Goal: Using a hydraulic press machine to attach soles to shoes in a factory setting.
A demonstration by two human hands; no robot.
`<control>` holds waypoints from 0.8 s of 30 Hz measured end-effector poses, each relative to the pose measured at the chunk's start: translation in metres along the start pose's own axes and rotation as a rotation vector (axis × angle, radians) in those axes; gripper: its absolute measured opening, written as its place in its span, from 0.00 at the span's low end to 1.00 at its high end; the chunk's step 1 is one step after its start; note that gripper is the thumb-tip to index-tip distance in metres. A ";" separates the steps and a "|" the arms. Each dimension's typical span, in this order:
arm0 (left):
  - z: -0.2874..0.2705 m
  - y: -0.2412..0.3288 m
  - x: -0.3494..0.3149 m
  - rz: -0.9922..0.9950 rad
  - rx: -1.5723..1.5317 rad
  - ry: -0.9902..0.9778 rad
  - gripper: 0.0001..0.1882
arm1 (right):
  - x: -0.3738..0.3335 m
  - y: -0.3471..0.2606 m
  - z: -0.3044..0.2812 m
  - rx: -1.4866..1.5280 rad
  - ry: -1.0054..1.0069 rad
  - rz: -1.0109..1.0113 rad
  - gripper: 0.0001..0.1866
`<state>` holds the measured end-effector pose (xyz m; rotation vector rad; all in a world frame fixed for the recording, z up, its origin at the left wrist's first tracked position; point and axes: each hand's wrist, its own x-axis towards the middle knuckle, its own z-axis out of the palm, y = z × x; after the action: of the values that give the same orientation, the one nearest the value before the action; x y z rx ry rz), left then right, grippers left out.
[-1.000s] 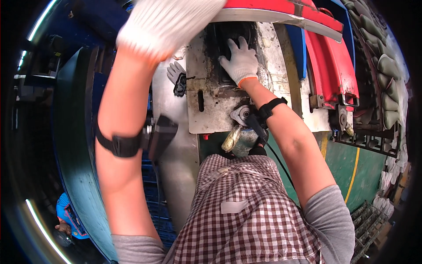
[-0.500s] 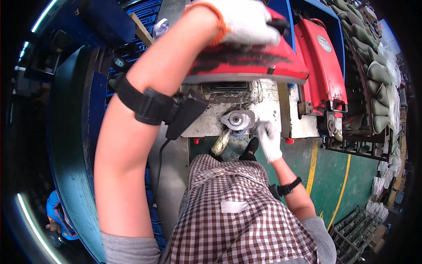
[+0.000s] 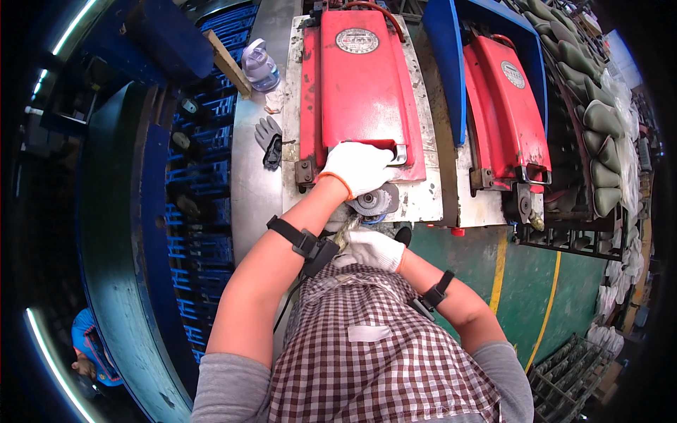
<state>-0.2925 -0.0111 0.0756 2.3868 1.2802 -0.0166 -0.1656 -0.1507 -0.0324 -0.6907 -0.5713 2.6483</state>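
A long red hinged cover lies lowered over a scuffed, pale machine top. With its fingers curled at the cover's near-end handle, my left hand wears a white glove with an orange cuff. Just below sits a round grey metal clamp hub, partly hidden by that hand. A lever wrapped in yellowish tape runs down from the hub. My right hand, also gloved in white, closes at this lever, in front of my checked apron; its fingertips are partly hidden.
A second red-covered machine with a blue surround stands to the right. Racks of grey-green shoe-shaped pieces line the far right. A grey glove and a clear bottle rest on the left metal ledge, beside blue racks. One person is at far left.
The red cover has come down from a raised, tilted position, with my left hand moving lower along with it. My right hand has moved left to the taped lever.
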 end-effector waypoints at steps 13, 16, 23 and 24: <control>-0.007 -0.004 -0.008 -0.018 0.029 -0.031 0.24 | -0.112 -0.028 -0.048 0.291 0.217 -0.201 0.30; -0.003 -0.011 -0.007 -0.013 0.052 -0.023 0.24 | -0.145 -0.030 -0.068 -0.144 0.626 -0.307 0.30; -0.020 -0.005 -0.016 -0.144 -0.031 -0.053 0.32 | -0.228 -0.078 -0.097 -1.292 1.496 -0.907 0.13; -0.021 -0.004 -0.014 -0.172 -0.036 -0.072 0.33 | -0.245 -0.090 -0.093 -1.417 1.556 -0.986 0.13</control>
<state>-0.3083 -0.0123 0.0962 2.2184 1.4352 -0.1284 0.1050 -0.1484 0.0287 -1.7250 -1.4823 0.1048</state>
